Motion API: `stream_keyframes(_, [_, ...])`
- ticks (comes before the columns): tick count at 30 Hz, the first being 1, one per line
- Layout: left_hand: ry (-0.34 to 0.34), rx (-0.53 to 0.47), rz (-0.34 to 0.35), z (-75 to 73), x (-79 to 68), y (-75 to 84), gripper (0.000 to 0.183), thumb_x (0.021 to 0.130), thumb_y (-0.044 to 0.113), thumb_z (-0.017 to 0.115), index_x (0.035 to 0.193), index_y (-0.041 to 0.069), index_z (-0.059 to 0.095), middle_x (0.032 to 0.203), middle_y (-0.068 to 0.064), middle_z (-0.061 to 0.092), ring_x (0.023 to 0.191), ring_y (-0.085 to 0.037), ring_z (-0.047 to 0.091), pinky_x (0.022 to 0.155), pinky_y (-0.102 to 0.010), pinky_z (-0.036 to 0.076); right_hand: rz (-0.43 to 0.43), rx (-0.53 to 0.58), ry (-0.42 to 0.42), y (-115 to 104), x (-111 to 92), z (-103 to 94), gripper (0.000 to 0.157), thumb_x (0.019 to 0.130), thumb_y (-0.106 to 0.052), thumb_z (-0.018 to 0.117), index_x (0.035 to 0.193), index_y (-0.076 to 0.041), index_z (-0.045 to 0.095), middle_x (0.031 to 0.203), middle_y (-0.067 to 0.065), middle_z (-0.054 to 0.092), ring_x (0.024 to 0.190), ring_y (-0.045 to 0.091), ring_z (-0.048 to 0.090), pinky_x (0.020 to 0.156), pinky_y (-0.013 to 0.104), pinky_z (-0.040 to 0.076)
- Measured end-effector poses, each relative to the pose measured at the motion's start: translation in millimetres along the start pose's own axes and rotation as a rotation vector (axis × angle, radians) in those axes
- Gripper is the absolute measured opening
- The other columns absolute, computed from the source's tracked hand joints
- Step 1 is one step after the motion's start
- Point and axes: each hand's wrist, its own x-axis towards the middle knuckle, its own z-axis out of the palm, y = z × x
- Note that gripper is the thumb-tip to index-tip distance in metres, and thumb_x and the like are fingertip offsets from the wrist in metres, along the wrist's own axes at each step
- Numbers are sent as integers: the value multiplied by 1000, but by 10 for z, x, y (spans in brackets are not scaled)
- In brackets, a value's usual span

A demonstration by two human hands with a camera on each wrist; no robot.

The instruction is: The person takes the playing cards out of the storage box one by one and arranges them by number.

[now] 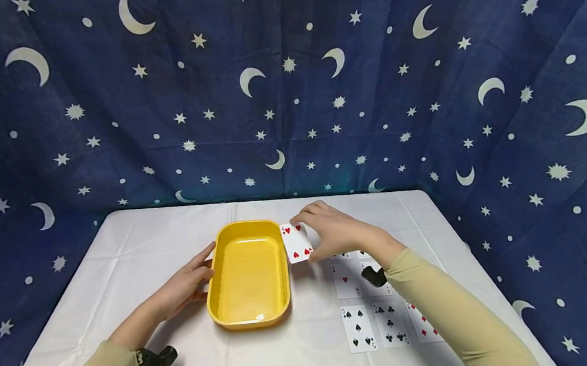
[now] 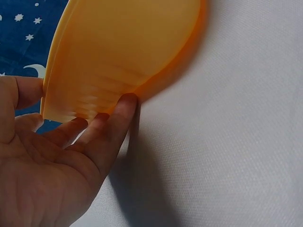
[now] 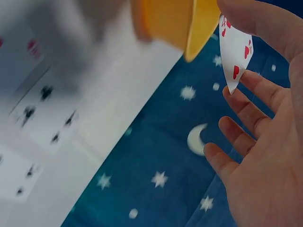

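My right hand point(image 1: 337, 230) pinches a four of hearts playing card point(image 1: 297, 243) by its right edge, between thumb and fingers. The card is held beside the right rim of a yellow rectangular tray point(image 1: 254, 323). In the right wrist view the card point(image 3: 234, 54) bends slightly, with fingertips at its lower edge. My left hand point(image 1: 186, 284) rests against the tray's left outer wall. The left wrist view shows its fingertips point(image 2: 127, 105) touching that wall point(image 2: 123, 42) from outside. The tray's inside shows bare yellow plastic.
Face-up cards lie in rows at the right, partly under my right forearm. The nearest row has a five of spades point(image 1: 359, 329), a five of clubs point(image 1: 390, 324) and a five of diamonds point(image 1: 422, 324). A white cloth point(image 1: 183, 364) covers the table; a starry curtain point(image 1: 284, 89) hangs behind.
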Motion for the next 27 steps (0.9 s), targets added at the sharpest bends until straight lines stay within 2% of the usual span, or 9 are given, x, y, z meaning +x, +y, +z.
stream_keyframes(9, [3,-3,-8,7,8,-3,75,104,17,48,166,32,9,166,-23,21,134,-37,50,95,-46,54,117,15,29,487,-397,-68,85,69,-40,90,145,-23,54,145,-1,48,140,23,34,114,48,33])
stream_keyframes(17, [-2,2,-9,8,1,-4,75,104,18,47,166,32,8,166,-23,19,135,-38,47,94,-45,55,235,52,48,878,-746,-44,87,70,-35,91,147,-18,53,150,9,45,142,31,32,111,56,35])
stream_keyframes(27, [3,-5,-9,14,-1,-6,75,104,18,48,166,32,9,166,-23,20,134,-37,50,95,-46,54,333,62,84,1298,-1036,24,88,70,-27,90,147,-13,51,151,18,43,138,38,32,109,61,34])
